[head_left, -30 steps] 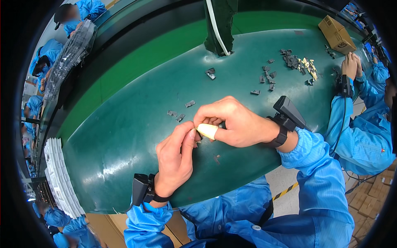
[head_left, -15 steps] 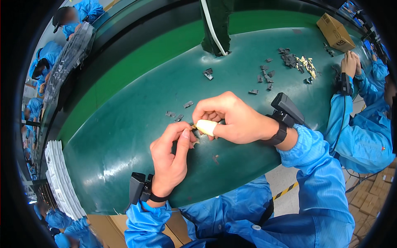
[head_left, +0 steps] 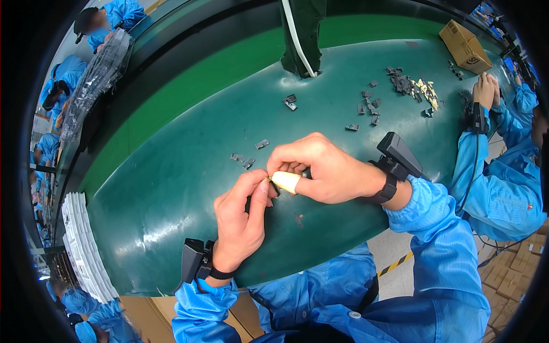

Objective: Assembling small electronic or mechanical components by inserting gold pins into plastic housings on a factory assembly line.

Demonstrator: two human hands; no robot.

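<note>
Above the green mat (head_left: 171, 200), the fingertips of both my hands meet in a pinch. My left hand (head_left: 240, 220) is closed, thumb against index finger. From the right, my right hand (head_left: 326, 171) is closed too, with a pale yellow finger cot (head_left: 285, 182) on its thumb. A tiny yellowish bit shows where the fingertips meet; most of it is hidden, so I cannot make out what it is. Just beyond my left hand lie several small dark grey plastic pieces (head_left: 237, 157). Farther off, a pair of similar pieces (head_left: 290, 103) lies on the mat.
At the back right are a heap of dark plastic pieces (head_left: 400, 83), a pile of small cream pieces (head_left: 426, 94) and a cardboard box (head_left: 464, 48). A co-worker's hands (head_left: 486, 90) are beside the box. White stacked trays (head_left: 83, 246) stand left; a post with white cable (head_left: 300, 40) rises behind.
My left hand has shifted slightly to the right and tilted, fingertips still against the right hand's. A pale bit visible below the fingertips earlier no longer shows.
</note>
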